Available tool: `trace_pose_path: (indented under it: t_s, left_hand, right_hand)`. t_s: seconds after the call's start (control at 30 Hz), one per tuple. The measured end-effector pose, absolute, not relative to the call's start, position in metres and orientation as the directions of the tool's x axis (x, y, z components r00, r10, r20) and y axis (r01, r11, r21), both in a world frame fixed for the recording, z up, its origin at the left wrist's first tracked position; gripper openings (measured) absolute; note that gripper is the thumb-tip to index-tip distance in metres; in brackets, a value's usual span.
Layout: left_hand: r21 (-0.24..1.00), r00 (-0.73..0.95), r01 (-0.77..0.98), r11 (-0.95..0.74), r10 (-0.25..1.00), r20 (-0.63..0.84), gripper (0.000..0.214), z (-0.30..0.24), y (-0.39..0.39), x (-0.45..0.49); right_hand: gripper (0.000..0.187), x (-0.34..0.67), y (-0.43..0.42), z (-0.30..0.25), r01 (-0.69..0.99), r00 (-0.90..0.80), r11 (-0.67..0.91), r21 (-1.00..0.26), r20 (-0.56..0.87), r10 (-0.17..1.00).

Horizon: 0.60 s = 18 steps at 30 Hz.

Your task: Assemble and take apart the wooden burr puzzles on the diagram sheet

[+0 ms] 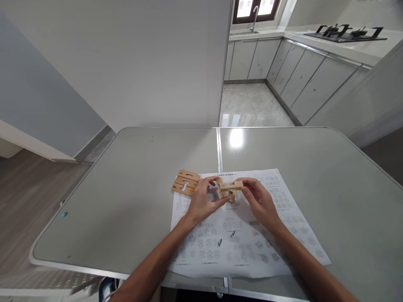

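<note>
My left hand pinches some notched wooden puzzle pieces between thumb and fingers, above the printed sheet. From the other side, my right hand has thumb and fingers closed on the end of a wooden puzzle bar. The bar lies across the pieces in the left hand; whether they interlock I cannot tell. Just left of my left hand lie several flat wooden pieces with cut-outs, side by side, partly over the sheet's corner. The fingers hide parts of the held pieces.
A large white paper sheet with small printed diagrams lies under my hands, with two small torn-looking spots. The grey folding table has a metal seam down its middle. A small teal object is near its left edge. Kitchen cabinets stand beyond.
</note>
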<state>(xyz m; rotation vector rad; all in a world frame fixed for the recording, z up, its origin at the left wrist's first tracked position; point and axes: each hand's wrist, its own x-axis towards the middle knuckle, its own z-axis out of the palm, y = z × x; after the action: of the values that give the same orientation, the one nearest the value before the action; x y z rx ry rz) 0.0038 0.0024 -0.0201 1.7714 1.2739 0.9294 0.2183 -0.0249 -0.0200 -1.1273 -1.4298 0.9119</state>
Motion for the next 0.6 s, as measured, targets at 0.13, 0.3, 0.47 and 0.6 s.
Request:
trace_pose_path:
  t_s: [0.13,0.3,0.47,0.6]
  left_hand:
    - [0.858,0.266,0.449,-0.25,0.954,0.139,0.069,-0.024,0.004,0.003]
    - [0.839,0.308,0.469,-0.276,0.941,0.137,0.068,-0.024,0.004,0.003]
    - [0.826,0.34,0.468,-0.314,0.927,0.159,0.068,-0.019,0.005,0.003]
    - [0.803,0.4,0.468,-0.369,0.899,0.18,0.067,-0.018,0.005,0.003]
  right_hand:
    - [0.026,0.226,-0.019,-0.022,0.095,0.219,0.086,-0.992,0.105,0.97]
    - [0.037,0.23,-0.017,-0.026,0.259,0.314,-0.058,-0.964,0.028,0.949]
    - [0.04,0.226,-0.018,-0.029,0.472,0.214,-0.022,-0.881,0.091,0.973]
    - [0.042,0.225,-0.018,-0.032,0.564,0.134,0.036,-0.825,0.134,0.982]
